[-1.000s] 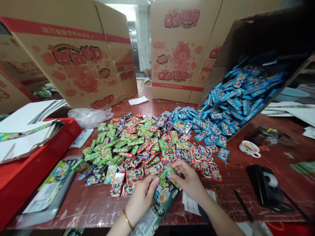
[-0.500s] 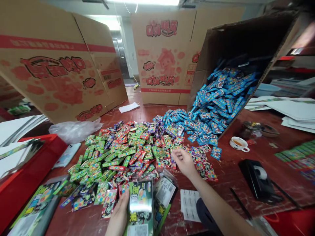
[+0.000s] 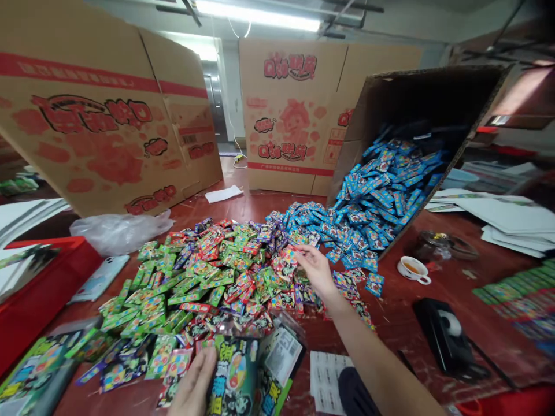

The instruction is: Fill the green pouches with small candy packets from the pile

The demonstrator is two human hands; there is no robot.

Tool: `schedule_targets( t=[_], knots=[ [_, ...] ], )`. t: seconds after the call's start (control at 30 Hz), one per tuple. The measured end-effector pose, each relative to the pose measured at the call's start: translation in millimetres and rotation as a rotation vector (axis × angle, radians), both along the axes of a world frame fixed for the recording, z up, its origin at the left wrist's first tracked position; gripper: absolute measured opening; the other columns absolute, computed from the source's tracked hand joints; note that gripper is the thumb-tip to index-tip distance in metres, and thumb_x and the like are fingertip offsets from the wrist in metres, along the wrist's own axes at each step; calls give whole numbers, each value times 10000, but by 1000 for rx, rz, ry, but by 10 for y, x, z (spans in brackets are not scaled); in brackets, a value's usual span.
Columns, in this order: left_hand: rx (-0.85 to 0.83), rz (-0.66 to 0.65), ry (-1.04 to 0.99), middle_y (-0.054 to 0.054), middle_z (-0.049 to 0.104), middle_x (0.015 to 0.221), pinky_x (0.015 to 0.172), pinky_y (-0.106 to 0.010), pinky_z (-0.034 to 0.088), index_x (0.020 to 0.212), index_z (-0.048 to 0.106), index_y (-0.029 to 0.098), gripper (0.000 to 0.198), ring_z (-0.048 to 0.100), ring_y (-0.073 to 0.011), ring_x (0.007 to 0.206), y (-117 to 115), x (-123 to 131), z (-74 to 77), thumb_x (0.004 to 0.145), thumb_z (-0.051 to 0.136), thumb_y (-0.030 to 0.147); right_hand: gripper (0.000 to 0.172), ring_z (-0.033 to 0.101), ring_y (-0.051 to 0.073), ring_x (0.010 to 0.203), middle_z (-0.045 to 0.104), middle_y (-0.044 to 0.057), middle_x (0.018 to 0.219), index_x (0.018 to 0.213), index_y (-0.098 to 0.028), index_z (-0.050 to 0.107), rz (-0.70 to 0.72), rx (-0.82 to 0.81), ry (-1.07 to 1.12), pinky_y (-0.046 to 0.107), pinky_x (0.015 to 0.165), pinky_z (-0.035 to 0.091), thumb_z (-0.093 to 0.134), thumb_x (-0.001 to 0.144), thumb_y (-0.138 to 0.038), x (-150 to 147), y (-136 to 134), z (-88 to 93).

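Observation:
My left hand (image 3: 196,381) grips the edge of a dark green printed pouch (image 3: 236,375) at the bottom middle. Under and beside it lies another pouch (image 3: 281,358) with a pale label. Over the heap, my right hand (image 3: 315,271) pinches a small red candy packet (image 3: 286,263) between thumb and fingers. Below and left of that hand spreads a pile of green, red and purple candy packets (image 3: 195,277). Blue candy packets (image 3: 381,185) spill from a tipped cardboard box (image 3: 481,118) behind my right hand.
Two printed cartons (image 3: 108,133) (image 3: 290,115) stand at the back. To the right are a white cup (image 3: 411,270), a black tape dispenser (image 3: 446,335) and rows of packets (image 3: 520,277). A red bin (image 3: 39,294), a phone (image 3: 102,278) and a plastic bag (image 3: 124,231) lie left.
My right hand has moved slightly up and left and now pinches a red candy packet. My left hand keeps its grip on the pouch. The view has tilted up a little.

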State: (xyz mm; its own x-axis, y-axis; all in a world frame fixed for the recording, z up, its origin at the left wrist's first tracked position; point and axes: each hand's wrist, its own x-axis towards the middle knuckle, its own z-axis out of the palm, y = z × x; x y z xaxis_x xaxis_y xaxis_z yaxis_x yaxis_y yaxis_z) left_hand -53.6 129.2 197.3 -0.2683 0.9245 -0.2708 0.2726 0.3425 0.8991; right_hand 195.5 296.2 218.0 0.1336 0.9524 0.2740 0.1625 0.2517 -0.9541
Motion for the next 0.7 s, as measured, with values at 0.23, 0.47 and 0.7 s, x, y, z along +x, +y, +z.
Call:
schedule_targets(
  t=[0.23,0.47,0.7],
  knots=[
    [143,-436,-115,8,539,724,659,-249,424,914,543,188,364,507,-160,686,74,383,154,860,442,533,180,591,164,670,637,31,747,857,-194,635,422,-28,-25,281,612,485,630,795,-363,30,-773,241],
    [149,-508,-76,-5,543,735,662,-251,383,858,530,182,319,489,-164,696,45,527,201,910,386,462,151,564,169,799,577,33,840,780,-195,658,723,33,-325,303,726,458,541,869,-226,-4,-910,309],
    [190,-403,-22,-7,556,741,682,-257,409,847,532,199,329,513,-183,710,69,535,153,891,398,496,137,580,175,770,565,17,819,774,-207,638,481,-84,-8,296,691,474,709,746,-321,-203,-1088,5]
  ],
)
